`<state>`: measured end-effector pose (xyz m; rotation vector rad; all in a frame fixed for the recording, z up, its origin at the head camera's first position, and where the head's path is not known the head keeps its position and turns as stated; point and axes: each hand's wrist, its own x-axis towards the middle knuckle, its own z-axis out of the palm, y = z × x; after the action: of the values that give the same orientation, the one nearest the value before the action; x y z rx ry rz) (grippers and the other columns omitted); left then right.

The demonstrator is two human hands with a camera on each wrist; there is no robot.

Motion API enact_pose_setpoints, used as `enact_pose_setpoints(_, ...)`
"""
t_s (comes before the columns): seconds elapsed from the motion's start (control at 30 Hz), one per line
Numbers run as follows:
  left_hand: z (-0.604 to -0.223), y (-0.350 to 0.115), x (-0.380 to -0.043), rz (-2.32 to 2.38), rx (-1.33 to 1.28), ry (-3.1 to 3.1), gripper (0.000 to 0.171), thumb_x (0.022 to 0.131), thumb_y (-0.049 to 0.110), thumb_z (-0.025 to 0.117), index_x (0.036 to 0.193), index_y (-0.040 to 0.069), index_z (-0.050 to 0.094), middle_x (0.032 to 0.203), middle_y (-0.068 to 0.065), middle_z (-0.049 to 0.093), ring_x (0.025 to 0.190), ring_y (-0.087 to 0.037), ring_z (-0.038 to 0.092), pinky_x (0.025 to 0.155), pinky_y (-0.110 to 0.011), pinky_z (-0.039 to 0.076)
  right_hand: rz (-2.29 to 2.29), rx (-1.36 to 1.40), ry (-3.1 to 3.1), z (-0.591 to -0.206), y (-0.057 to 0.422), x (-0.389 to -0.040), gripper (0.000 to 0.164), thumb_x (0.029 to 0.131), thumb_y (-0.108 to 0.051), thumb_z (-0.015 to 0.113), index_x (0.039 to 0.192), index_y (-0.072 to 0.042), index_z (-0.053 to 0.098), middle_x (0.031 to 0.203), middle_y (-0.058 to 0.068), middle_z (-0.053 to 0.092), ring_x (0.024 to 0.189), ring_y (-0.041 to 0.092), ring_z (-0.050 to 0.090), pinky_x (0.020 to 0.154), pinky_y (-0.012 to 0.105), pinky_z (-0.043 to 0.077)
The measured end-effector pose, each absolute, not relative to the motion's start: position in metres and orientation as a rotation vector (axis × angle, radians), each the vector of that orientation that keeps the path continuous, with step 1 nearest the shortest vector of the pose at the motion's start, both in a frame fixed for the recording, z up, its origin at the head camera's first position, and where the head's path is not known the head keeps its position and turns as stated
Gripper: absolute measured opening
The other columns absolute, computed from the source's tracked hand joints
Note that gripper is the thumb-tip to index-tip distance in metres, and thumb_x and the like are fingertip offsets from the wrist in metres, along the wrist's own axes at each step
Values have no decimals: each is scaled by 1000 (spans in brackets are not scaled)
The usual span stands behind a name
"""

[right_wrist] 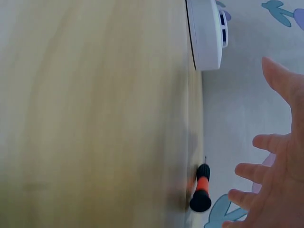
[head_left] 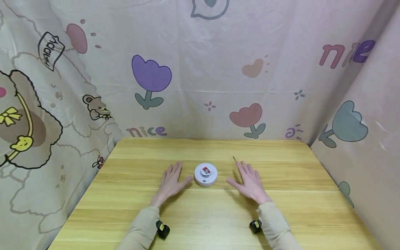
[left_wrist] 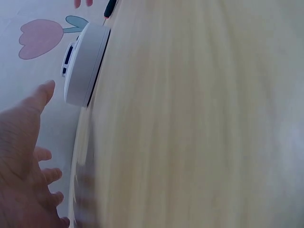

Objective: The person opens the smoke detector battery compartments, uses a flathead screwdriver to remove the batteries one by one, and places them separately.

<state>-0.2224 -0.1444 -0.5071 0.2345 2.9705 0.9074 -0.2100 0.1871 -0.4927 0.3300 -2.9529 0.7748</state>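
A white round smoke detector [head_left: 205,174] with a red label on top lies on the wooden table between the two hands. To its left is my left hand [head_left: 171,184], fingers straight, thumb pointing toward the detector without touching it. My right hand [head_left: 251,184] is spread on the other side, also apart from the detector. Under and beyond the right fingers lies a screwdriver [right_wrist: 202,186] with a black and orange handle. Only its thin shaft [head_left: 234,158] shows in the head view; the hand hides its handle there. Neither hand holds anything.
The wooden table [head_left: 200,218] ends at a printed cloth curtain [head_left: 200,114], which hangs behind it and along both sides. Small black devices with yellow marks, one by the left cuff [head_left: 162,230] and one by the right cuff [head_left: 256,226], sit at the wrists.
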Motion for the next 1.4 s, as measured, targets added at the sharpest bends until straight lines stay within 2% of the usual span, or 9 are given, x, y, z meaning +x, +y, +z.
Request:
enact_pose_setpoints(0.43,-509,-132,-222,970,365,2971,94,92,62,58,161,9,21,169,-13,19,157,-41,10,127,-65,5,853,410,-2946,-498,168,-216,92,91,-61,60,160,-10,26,166,22,22,153,48,20,123,71,11)
enact_pose_setpoints(0.67,-510,-128,-224,973,434,3025,98,90,64,60,161,10,21,169,-13,20,157,-41,13,126,-66,8,1056,475,-2885,-501,162,-217,89,92,-53,63,159,-7,26,165,25,23,154,46,18,124,69,9)
enact_pose_setpoints(0.77,-510,-126,-225,976,473,3036,99,89,64,62,161,10,22,169,-13,21,157,-40,13,126,-66,8,1161,512,-2853,-503,159,-217,87,93,-49,64,159,-6,26,165,24,24,154,45,20,124,68,12)
enact_pose_setpoints(1.03,-510,-124,-225,934,600,3056,101,85,61,69,160,9,24,168,-14,24,157,-40,14,127,-65,10,1381,532,-2862,-504,152,-219,85,94,-44,67,160,-12,25,167,16,27,154,38,25,125,64,21)
enact_pose_setpoints(1.27,-508,-122,-224,949,637,3013,107,81,59,76,160,8,24,167,-16,25,157,-41,14,127,-64,9,1458,582,-2832,-508,146,-223,77,96,-39,66,159,-12,29,163,18,33,151,41,30,124,63,23)
enact_pose_setpoints(1.4,-507,-121,-223,952,639,2989,108,79,56,79,160,8,24,166,-17,25,157,-40,13,128,-63,7,1473,595,-2827,-511,144,-225,78,95,-39,67,159,-12,30,163,17,34,151,42,30,123,65,23)
